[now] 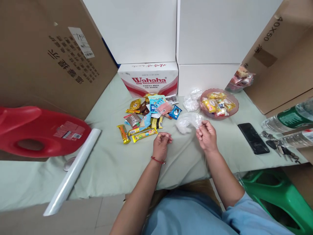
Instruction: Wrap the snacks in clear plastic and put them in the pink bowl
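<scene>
My right hand (207,135) pinches the edge of a crumpled clear plastic bag (184,124) that lies on the cloth. My left hand (162,143), a red string bracelet at its wrist, rests in front of the snacks with fingers curled; whether anything is inside them is hidden. Just beyond it is a loose pile of wrapped snacks (145,120), with a yellow snack bar (144,135) nearest. A second crumpled clear bag (191,103) sits behind the first. To its right stands a pink see-through bowl (231,113) holding several yellow-wrapped snacks.
A Wahaha water carton (149,80) and white boxes (207,32) stand behind. A red jug (44,130) and a white roll (73,171) are at left. On the right are a phone (253,138), keys (281,148) and plastic bottles (290,116). A green stool (276,195) stands below.
</scene>
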Demonstrator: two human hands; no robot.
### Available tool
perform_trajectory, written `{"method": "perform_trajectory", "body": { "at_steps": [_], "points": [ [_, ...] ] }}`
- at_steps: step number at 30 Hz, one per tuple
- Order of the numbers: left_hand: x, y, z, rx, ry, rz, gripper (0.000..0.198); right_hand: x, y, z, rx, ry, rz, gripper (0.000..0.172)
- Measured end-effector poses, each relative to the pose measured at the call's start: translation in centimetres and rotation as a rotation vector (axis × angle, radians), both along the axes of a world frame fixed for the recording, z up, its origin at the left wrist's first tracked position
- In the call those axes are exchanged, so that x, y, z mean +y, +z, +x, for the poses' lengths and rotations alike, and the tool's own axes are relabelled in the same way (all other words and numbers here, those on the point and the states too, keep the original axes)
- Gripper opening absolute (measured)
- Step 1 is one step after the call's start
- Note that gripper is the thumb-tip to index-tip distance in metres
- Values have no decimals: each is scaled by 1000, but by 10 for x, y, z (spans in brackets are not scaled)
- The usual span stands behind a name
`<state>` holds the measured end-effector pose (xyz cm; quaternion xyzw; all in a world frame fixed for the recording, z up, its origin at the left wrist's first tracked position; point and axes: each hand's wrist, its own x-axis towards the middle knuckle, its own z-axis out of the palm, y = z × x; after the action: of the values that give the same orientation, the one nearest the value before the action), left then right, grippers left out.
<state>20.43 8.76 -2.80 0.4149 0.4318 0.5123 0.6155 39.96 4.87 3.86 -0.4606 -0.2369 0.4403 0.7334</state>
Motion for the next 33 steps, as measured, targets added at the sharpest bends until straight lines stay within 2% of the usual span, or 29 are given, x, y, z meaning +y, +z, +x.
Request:
{"method": "perform_trajectory", "body": {
  "at_steps": [2, 4, 6, 9, 12, 13, 15, 17, 20, 21, 23, 25, 26, 28, 30, 31, 33],
  "points": [
    [0, 3, 1, -20, -18, -4, 39, 3, 16, 6, -37, -25, 43, 36],
    [-1, 5, 1, -41, -30, -8, 39, 6, 27, 11, -16, 47, 40, 34],
    [-2, 7, 1, -69, -43, -12, 42, 6, 30, 12, 68, 157, 4, 34],
    [-4, 8, 0, -155, -91, 16, 63, -1, 22, 1, 195, 312, -91, 36],
    [-5, 7, 0, -202, -142, 29, 84, -15, 9, -22, 224, 489, -206, 39],
    [-5, 6, 0, -188, -145, 12, 82, -18, 5, -28, 196, 555, -238, 39],
    [-5, 4, 0, -149, -131, -34, 64, -20, 2, -35, 34, 625, -278, 37],
    [-4, 2, 0, -132, -105, -64, 46, -14, 0, -29, -305, 512, -273, 34],
    [-3, 3, 0, -150, -80, -75, 39, 7, -5, -3, -963, 140, -222, 34],
    [-2, 3, 0, -157, -78, -79, 39, 15, -8, 7, -1150, 77, -239, 39],
    [-2, 4, 0, -170, -78, -86, 40, 29, -16, 23, -1419, 122, -347, 48],
    [-2, 4, 1, -184, -71, -93, 43, 41, -21, 32, -1558, 232, -430, 40],
    [-1, 4, 1, -190, -64, -97, 46, 47, -20, 34, -1595, 243, -416, 33],
    [0, 3, 1, -199, -50, -104, 54, 61, -13, 36, -1631, 159, -309, 28],
    [2, 2, 1, -205, -44, -110, 62, 82, 1, 39, -1630, 4, -185, 33],
    [3, 1, 1, -207, -45, -111, 64, 94, 9, 40, -1626, -51, -152, 36],
    [3, 1, 0, -211, -49, -112, 62, 118, 23, 44, -1623, -62, -169, 41]
  ]
}}
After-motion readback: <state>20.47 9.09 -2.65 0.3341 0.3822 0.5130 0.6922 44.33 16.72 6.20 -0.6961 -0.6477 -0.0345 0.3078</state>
